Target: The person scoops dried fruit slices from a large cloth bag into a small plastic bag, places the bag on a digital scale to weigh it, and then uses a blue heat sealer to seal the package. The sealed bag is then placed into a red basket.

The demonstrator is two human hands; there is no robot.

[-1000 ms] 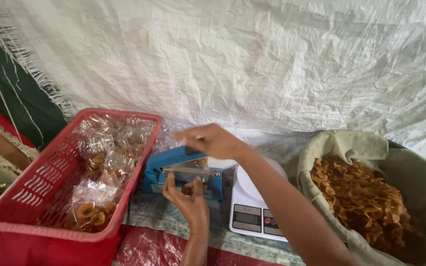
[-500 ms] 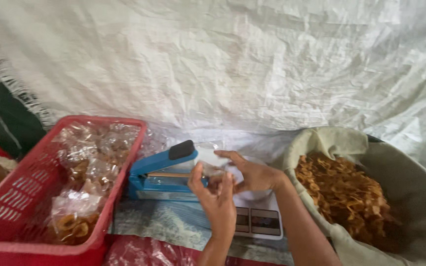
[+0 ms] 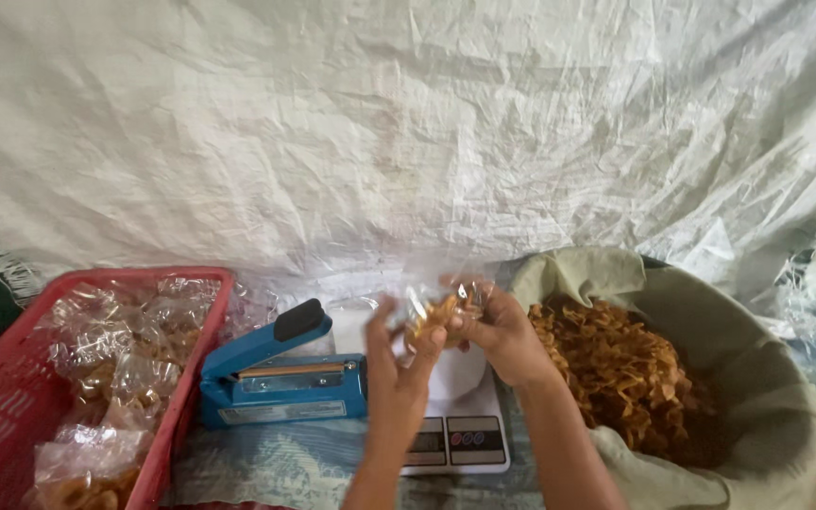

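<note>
while both hands (image 3: 455, 345) pinch it, snack bag (image 3: 438, 307) stands upright.

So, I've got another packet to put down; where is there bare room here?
Little: a cloth strip before the sealer, between basket and scale. The basket holds packets, the sack chips, and both hands with a bag hang above the scale.

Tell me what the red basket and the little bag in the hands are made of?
The red basket looks like hard plastic: smooth, one solid colour, with moulded slots in its walls. The little bag between both hands seems to be thin clear plastic film: it is see-through, shiny and crinkled, with brown snacks showing inside.
</note>
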